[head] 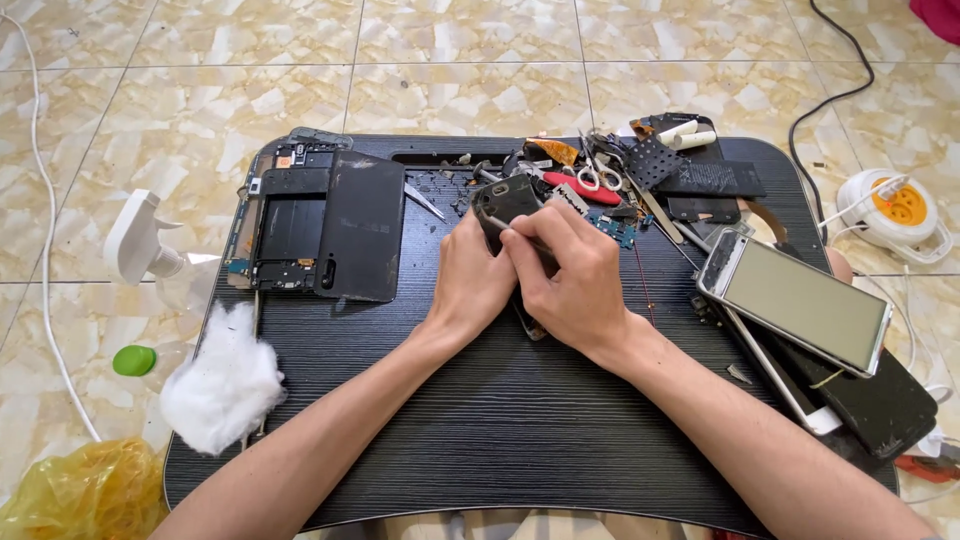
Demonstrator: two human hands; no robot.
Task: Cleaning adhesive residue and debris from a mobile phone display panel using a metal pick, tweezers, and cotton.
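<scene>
- Head view: a black table [500, 440] on a tiled floor, seen from above, both bare forearms reaching in
- Left hand [468, 285] grips a small dark phone [505, 200] at the table's middle, fingers curled around its lower edge
- Right hand [575, 275] has its fingers pinched on a thin metal tool [515, 232], tip touching the phone's back
- The work looks partway: the phone seems still in one piece, its inside hidden
- To the left lies an opened phone frame [290, 225] beside its removed back cover [362, 240]
- Scissors [598, 172], loose parts, a light-screened phone [795, 300] at right, a cotton wad [225, 385] at left
</scene>
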